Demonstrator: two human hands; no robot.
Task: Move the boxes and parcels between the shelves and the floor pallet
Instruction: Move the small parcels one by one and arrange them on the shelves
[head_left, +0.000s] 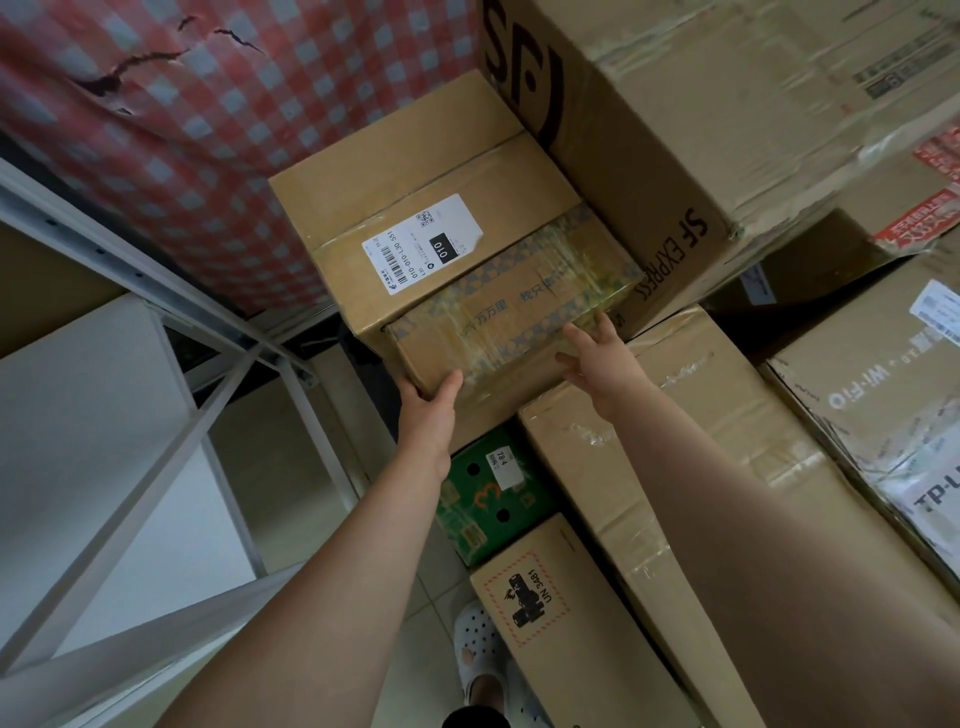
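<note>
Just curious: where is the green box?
In the head view, lower centre: the green box lies between the left forearm and a long brown box.

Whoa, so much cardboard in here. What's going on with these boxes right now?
A person has both hands on a small taped box that lies on top of a larger labelled box, beside the SF Express carton. The left hand grips its near corner, while the right hand touches its right end with straight fingers.
</note>
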